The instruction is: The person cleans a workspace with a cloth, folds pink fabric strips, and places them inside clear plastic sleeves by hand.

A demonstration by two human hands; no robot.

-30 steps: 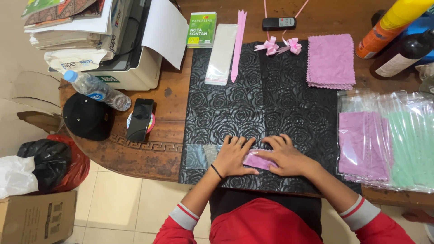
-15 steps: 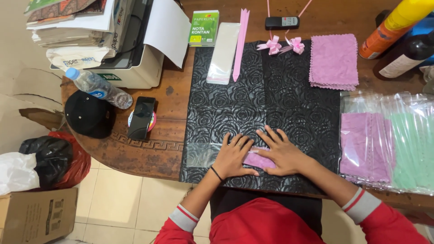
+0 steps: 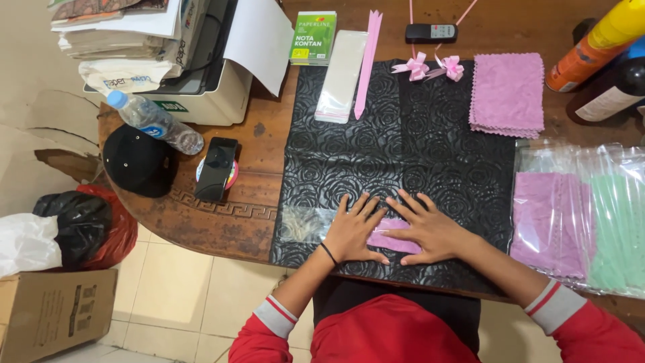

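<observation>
Both my hands lie flat on a folded pink cloth (image 3: pixel 392 242) at the near edge of a black rose-embossed mat (image 3: pixel 403 148). My left hand (image 3: pixel 353 232) presses its left side, fingers spread. My right hand (image 3: pixel 430 228) covers its right side, fingers pointing left. Only a small strip of the cloth shows between them. A clear plastic bag (image 3: pixel 306 224) lies on the mat just left of my left hand.
A stack of pink cloths (image 3: pixel 507 94) and two pink ribbon bows (image 3: pixel 430 67) sit at the far side, with a pink strip (image 3: pixel 366 60) and clear sleeve (image 3: pixel 341 77). Bagged pink and green cloths (image 3: pixel 584 222) lie right. Phone (image 3: pixel 216 168), water bottle (image 3: pixel 154 121), black cap (image 3: pixel 138 161), printer (image 3: pixel 201 87) stand left.
My hands shifted slightly on the pink cloth, flattening it; the fingers are spread wider and the cloth sits lower under the palms.
</observation>
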